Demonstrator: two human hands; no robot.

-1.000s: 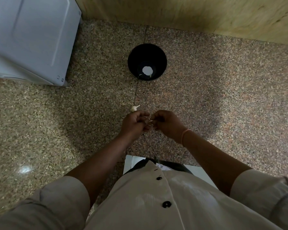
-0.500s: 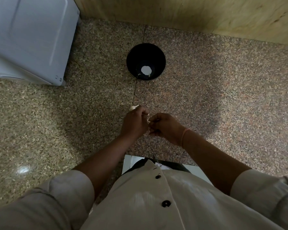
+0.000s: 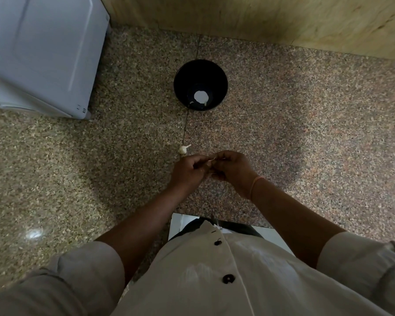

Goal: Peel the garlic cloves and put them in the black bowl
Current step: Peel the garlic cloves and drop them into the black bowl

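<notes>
no legible text, label, brand, number or sign anywhere. only a few tiny dark marks (image 3: pixel 80 108) near the lower corner of the white appliance (image 3: pixel 39 53), too small and blurred to read.

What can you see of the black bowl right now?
The black bowl is round, deep and plain, dark with a slight sheen. It stands upright on the speckled stone surface, over its seam, near the wooden wall. On its bottom show a bright white patch, maybe glare, and small pale bits beside it. Nothing else touches it.
</notes>
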